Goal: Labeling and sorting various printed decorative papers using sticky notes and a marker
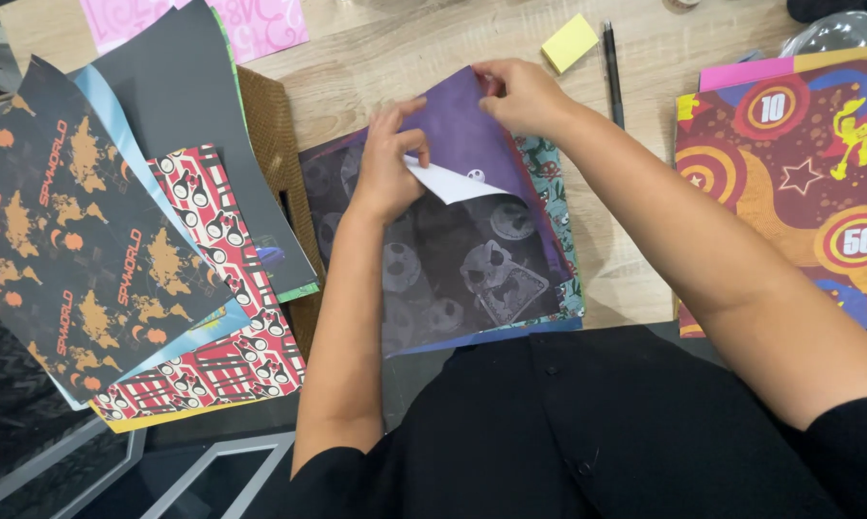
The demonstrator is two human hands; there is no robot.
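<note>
A stack of patterned paper sheets [453, 269] lies on the wooden table in front of me; its top sheet is dark grey with faint skull faces. A purple sheet [458, 130] is lifted off the stack's far end and curls back, showing its white underside [453, 183]. My left hand [387, 159] pinches the purple sheet's near edge between thumb and fingers. At the sheet's far top corner, my right hand [522, 94] grips it. A teal patterned sheet [549, 183] peeks out on the stack's right side.
Fanned sheets lie at left: a black one with orange splashes [68, 240], a red-and-white patterned one [222, 288], a dark grey one [184, 96]. A colourful sheet with circles and stars [799, 183] sits at right. A yellow sticky pad [569, 42] and a black pen [612, 72] lie behind.
</note>
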